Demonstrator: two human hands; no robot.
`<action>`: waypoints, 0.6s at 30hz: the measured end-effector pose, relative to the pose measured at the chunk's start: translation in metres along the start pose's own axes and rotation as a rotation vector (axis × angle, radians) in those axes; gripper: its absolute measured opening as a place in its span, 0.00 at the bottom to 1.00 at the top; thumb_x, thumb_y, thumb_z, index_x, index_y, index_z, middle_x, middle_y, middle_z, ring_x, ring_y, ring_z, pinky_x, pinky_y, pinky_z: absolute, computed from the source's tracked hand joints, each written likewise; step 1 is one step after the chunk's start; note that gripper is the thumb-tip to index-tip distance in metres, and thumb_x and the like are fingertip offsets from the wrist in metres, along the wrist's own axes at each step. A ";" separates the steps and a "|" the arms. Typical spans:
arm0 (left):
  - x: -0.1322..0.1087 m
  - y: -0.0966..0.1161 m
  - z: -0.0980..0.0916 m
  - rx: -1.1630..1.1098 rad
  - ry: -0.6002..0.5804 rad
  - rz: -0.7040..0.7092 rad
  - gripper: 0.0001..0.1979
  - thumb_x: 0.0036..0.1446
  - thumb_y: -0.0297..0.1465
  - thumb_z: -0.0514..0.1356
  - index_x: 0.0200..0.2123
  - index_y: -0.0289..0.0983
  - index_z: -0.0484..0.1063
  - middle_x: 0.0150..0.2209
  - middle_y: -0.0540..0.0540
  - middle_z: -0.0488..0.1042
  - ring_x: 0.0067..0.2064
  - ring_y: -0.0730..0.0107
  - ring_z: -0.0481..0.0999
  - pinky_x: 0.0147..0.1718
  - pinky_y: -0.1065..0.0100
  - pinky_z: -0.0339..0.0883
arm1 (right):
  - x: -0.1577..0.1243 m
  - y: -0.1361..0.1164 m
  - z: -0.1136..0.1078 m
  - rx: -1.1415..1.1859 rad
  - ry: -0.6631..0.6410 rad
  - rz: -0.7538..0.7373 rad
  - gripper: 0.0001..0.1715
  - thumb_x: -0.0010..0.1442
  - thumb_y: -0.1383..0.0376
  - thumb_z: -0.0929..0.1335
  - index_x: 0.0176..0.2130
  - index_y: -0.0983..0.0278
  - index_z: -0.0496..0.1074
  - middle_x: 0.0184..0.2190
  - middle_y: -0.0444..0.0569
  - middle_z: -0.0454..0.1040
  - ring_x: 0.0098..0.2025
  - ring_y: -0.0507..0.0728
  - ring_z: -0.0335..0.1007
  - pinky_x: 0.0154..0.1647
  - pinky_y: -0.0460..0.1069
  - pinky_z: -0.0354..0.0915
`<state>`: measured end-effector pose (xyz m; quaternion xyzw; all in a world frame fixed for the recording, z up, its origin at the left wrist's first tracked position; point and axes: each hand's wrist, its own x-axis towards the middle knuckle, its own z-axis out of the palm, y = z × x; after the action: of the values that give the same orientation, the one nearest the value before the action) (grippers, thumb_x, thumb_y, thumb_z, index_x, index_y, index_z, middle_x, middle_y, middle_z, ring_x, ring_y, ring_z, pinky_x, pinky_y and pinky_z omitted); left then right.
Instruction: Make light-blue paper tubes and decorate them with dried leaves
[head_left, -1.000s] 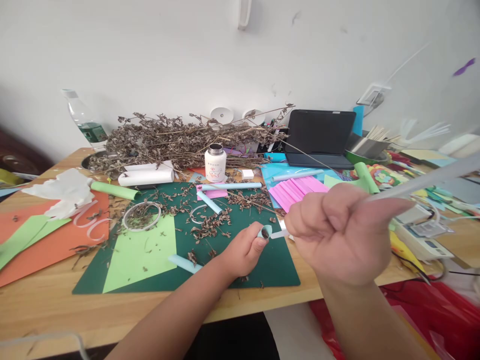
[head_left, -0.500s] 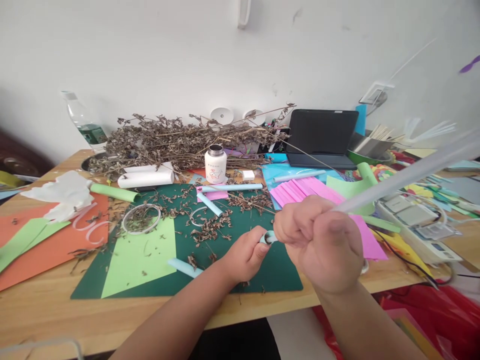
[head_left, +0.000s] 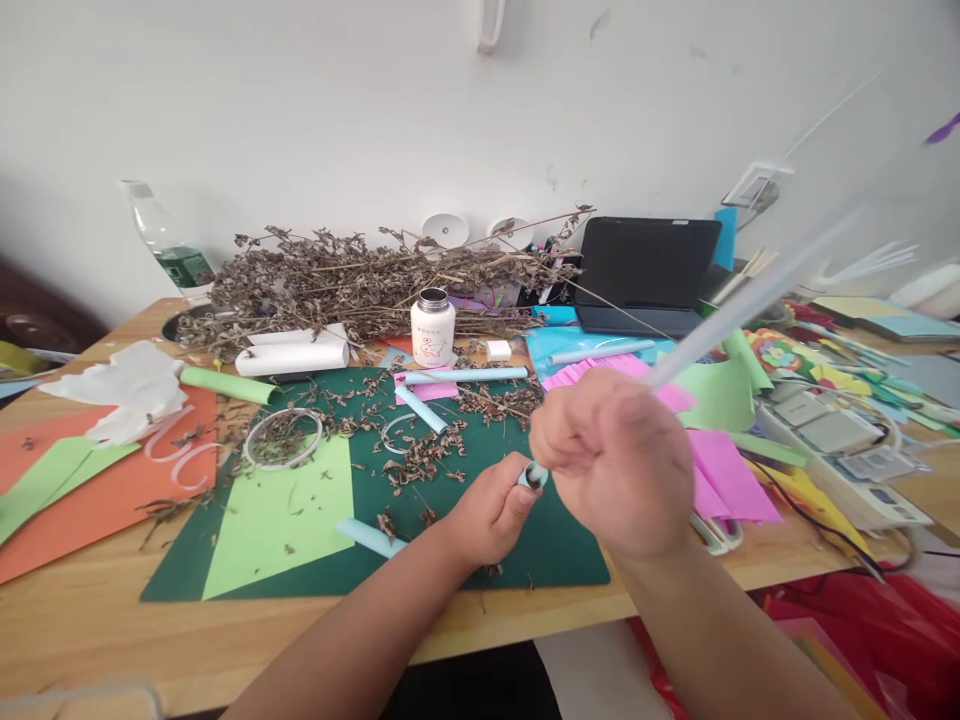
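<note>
My left hand point(head_left: 491, 510) is closed around a light blue paper tube point(head_left: 532, 477), its open end facing up with something dark inside. Right beside that opening, my right hand point(head_left: 619, 465) is in a fist around a long translucent white rod point(head_left: 739, 300), which slants up to the right and blurs toward its far end. My fingers hide the rod's lower end, so I cannot tell whether it reaches the tube. Below both hands lies a green cutting mat point(head_left: 465, 560). More rolled blue tubes point(head_left: 472, 376) and crumbled dried leaves point(head_left: 424, 455) are scattered on it.
Dried plant stems point(head_left: 322, 280) are heaped along the wall behind a white bottle point(head_left: 433, 330). A black laptop-like device point(head_left: 649, 270) stands back right, near pink crepe paper point(head_left: 731, 480) and a power strip point(head_left: 870, 490). Green paper point(head_left: 285, 520) and a clear ring point(head_left: 283, 438) lie left.
My right hand has shifted left, closer to the tube's mouth, and the rod has moved left with it and stands steeper. My left hand stays nearly in place, still holding the tube.
</note>
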<state>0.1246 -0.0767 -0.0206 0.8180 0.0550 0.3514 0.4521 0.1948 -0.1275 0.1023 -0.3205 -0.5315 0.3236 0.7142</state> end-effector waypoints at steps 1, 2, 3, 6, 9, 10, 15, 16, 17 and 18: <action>-0.001 0.000 0.000 -0.001 -0.015 -0.017 0.21 0.55 0.43 0.33 0.28 0.35 0.56 0.23 0.49 0.59 0.25 0.74 0.59 0.25 0.70 0.57 | 0.001 -0.003 -0.001 0.017 0.014 -0.006 0.21 0.54 0.56 0.59 0.16 0.64 0.53 0.13 0.39 0.47 0.15 0.46 0.43 0.14 0.45 0.42; -0.001 0.000 0.000 -0.002 -0.027 -0.029 0.22 0.55 0.44 0.32 0.28 0.35 0.55 0.22 0.49 0.58 0.24 0.75 0.58 0.24 0.71 0.56 | 0.002 -0.005 -0.001 0.024 0.028 -0.010 0.22 0.54 0.55 0.59 0.16 0.64 0.52 0.13 0.39 0.46 0.15 0.46 0.42 0.14 0.45 0.41; -0.001 0.000 0.000 0.000 -0.035 -0.033 0.22 0.55 0.44 0.32 0.28 0.35 0.55 0.22 0.50 0.58 0.24 0.75 0.57 0.24 0.71 0.56 | 0.002 -0.006 -0.002 0.022 0.035 -0.009 0.22 0.53 0.55 0.59 0.16 0.64 0.52 0.13 0.39 0.46 0.15 0.46 0.42 0.14 0.45 0.41; 0.000 0.002 0.000 0.022 -0.014 -0.006 0.22 0.55 0.45 0.32 0.27 0.35 0.54 0.22 0.50 0.57 0.24 0.75 0.57 0.24 0.71 0.55 | 0.000 -0.006 -0.003 0.000 0.025 -0.015 0.22 0.53 0.55 0.59 0.16 0.64 0.52 0.13 0.40 0.47 0.15 0.47 0.44 0.15 0.45 0.43; 0.000 0.004 0.000 0.041 -0.001 0.004 0.21 0.54 0.45 0.33 0.26 0.36 0.54 0.22 0.50 0.57 0.24 0.74 0.57 0.24 0.71 0.55 | -0.003 -0.004 -0.004 0.009 0.000 -0.028 0.22 0.54 0.56 0.59 0.16 0.64 0.51 0.13 0.40 0.47 0.15 0.47 0.43 0.15 0.45 0.43; 0.000 0.004 0.000 0.040 -0.010 -0.003 0.21 0.54 0.45 0.33 0.26 0.36 0.54 0.22 0.50 0.57 0.24 0.74 0.57 0.23 0.71 0.55 | -0.004 -0.005 -0.004 0.019 0.001 -0.034 0.22 0.54 0.55 0.58 0.16 0.64 0.50 0.13 0.40 0.46 0.15 0.47 0.43 0.14 0.45 0.43; 0.000 0.003 0.000 0.049 -0.003 0.031 0.22 0.55 0.43 0.32 0.28 0.35 0.55 0.24 0.48 0.59 0.25 0.74 0.58 0.26 0.71 0.56 | -0.004 -0.005 -0.004 0.064 -0.048 -0.047 0.22 0.54 0.55 0.58 0.16 0.64 0.50 0.13 0.40 0.46 0.15 0.47 0.43 0.14 0.45 0.43; 0.001 0.003 -0.001 0.055 0.001 0.043 0.21 0.55 0.43 0.32 0.29 0.35 0.56 0.24 0.48 0.60 0.26 0.73 0.59 0.26 0.71 0.57 | -0.004 -0.005 -0.004 0.066 -0.063 -0.040 0.22 0.54 0.55 0.58 0.16 0.64 0.50 0.13 0.40 0.46 0.15 0.46 0.43 0.15 0.45 0.43; 0.001 0.003 -0.001 0.057 0.000 0.048 0.21 0.55 0.43 0.33 0.29 0.35 0.56 0.24 0.48 0.59 0.26 0.74 0.59 0.26 0.71 0.56 | -0.004 -0.004 -0.004 0.071 -0.067 -0.036 0.22 0.54 0.55 0.58 0.16 0.64 0.50 0.13 0.40 0.46 0.15 0.46 0.44 0.15 0.45 0.43; 0.001 0.003 -0.001 0.058 -0.005 0.049 0.21 0.56 0.43 0.33 0.29 0.35 0.56 0.24 0.48 0.59 0.25 0.74 0.58 0.25 0.71 0.56 | -0.003 -0.004 -0.003 0.077 -0.061 -0.039 0.23 0.54 0.54 0.58 0.16 0.64 0.49 0.13 0.40 0.45 0.15 0.46 0.43 0.15 0.45 0.43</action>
<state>0.1240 -0.0774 -0.0179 0.8327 0.0441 0.3588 0.4195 0.1978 -0.1330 0.1028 -0.2722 -0.5465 0.3395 0.7156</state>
